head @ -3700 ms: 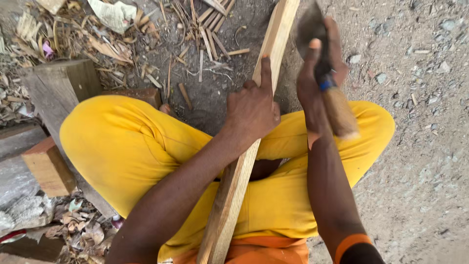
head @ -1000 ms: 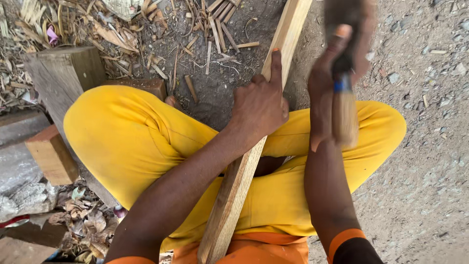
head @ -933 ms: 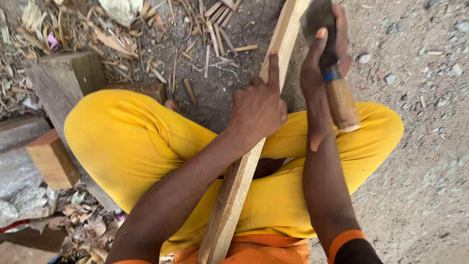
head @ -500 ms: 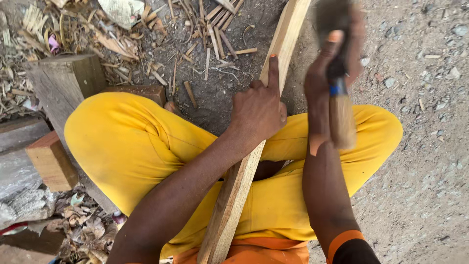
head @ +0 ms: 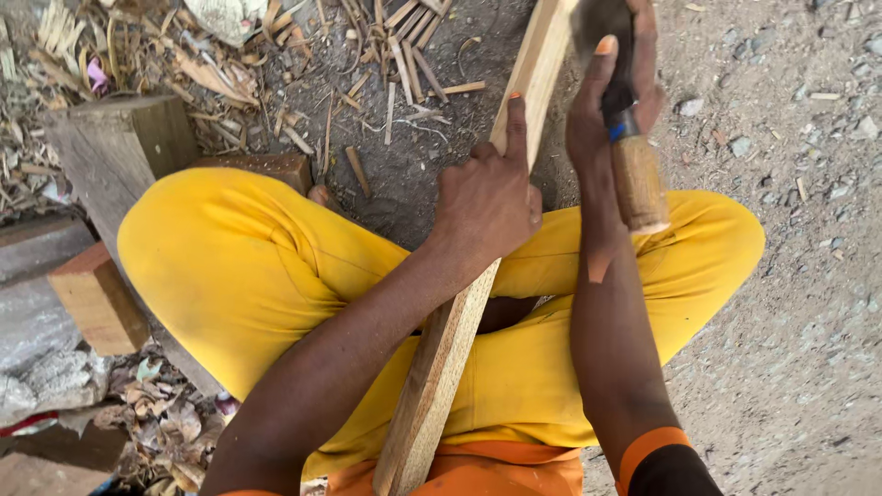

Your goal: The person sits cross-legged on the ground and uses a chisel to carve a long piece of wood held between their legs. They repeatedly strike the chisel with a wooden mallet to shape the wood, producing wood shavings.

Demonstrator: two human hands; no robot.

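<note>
A long pale wooden plank [head: 441,367] runs from my lap up and away to the top of the view, lying across my crossed legs in yellow trousers [head: 239,266]. My left hand [head: 487,197] grips the plank around its middle, index finger stretched along its edge. My right hand [head: 611,101] is closed on a chopping tool with a short wooden handle [head: 638,184] and a dark metal head at the top edge, held against the plank's right side near its far end.
Wood chips and splinters [head: 386,55] litter the dirt ahead. A large wooden block [head: 119,152] and a smaller reddish block [head: 96,298] sit at my left. Dry leaves [head: 170,422] lie lower left. Gravelly ground [head: 808,276] spreads to the right.
My right hand has swung the tool up and down repeatedly against the plank's right edge; it is now lowered onto the wood. My left hand has kept its grip in place.
</note>
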